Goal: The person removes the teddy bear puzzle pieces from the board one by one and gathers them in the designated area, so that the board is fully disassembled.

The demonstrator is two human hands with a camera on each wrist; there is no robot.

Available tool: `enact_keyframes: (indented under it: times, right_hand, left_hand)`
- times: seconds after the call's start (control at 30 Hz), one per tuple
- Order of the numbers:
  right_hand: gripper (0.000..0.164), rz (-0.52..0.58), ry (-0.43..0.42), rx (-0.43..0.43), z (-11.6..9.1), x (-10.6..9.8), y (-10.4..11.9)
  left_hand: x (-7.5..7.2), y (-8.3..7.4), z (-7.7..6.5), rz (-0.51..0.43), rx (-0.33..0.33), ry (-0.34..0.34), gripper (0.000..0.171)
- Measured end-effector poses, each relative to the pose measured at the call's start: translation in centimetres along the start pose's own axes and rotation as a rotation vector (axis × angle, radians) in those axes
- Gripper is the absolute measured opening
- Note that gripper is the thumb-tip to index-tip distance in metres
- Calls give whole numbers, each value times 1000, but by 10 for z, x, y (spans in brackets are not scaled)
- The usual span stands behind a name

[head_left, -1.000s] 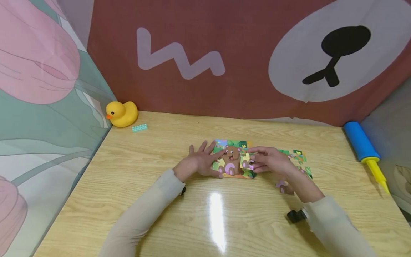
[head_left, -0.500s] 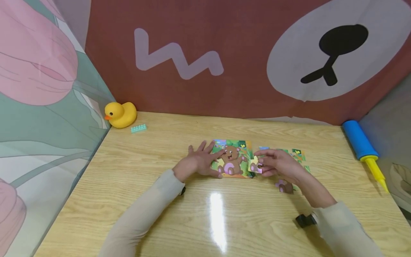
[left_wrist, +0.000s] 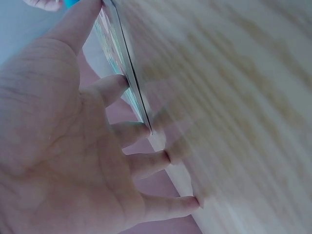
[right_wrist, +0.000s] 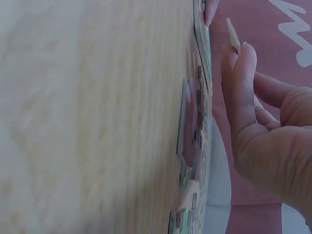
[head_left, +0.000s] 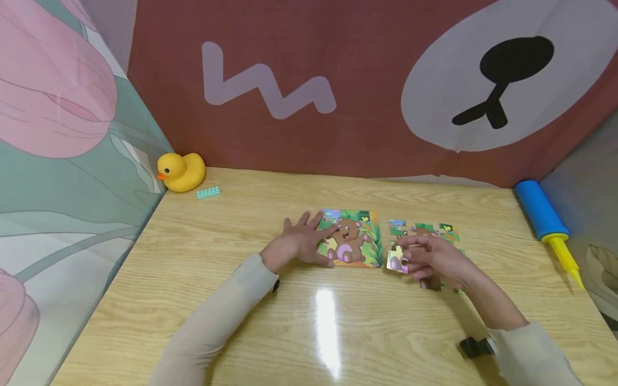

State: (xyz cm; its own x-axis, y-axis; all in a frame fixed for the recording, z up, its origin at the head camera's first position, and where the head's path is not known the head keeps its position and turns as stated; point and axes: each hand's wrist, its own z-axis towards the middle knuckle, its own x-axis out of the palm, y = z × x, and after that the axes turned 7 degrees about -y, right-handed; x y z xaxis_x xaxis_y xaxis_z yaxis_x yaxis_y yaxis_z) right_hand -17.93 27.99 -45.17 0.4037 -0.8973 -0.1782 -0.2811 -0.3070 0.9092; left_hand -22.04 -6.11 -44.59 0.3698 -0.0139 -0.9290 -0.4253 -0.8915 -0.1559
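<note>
My left hand (head_left: 305, 241) lies spread on the left side of a square bear picture card (head_left: 359, 247), its fingertips touching the card and table. In the left wrist view the fingers (left_wrist: 146, 165) are straight and the card's edge shows beside them. My right hand (head_left: 436, 257) pinches a small yellow and purple puzzle piece (head_left: 397, 259) between thumb and fingers. That puzzle piece (right_wrist: 234, 36) is edge-on and above the table in the right wrist view. Several loose puzzle pieces (head_left: 449, 231) lie beneath and behind the right hand, partly hidden by it.
A yellow rubber duck (head_left: 181, 172) and a mint toy brick (head_left: 208, 193) stand at the table's back left. At the right edge lies a blue and yellow hand pump (head_left: 543, 214). Printed cloth walls (head_left: 309, 145) border the wooden table (head_left: 241, 332).
My right hand has moved right with the puzzle piece, from over the card to beside it near the loose pieces. The left hand has stayed on the card.
</note>
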Motion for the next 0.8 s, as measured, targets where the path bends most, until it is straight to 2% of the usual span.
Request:
enact_keyframes:
  times: [0.17,0.4,0.8]
  right_hand:
    - [54,-38,-1,4,-4,0,-5]
    - [55,-20,13,31,-5,0,-9]
    - [56,-51,39,35,-6,2,-8]
  left_hand:
    - [0,0,0,4,-1,-1,98]
    - [0,-1,-1,2,-6,1,97]
    - [1,0,0,-6,-7,10,97]
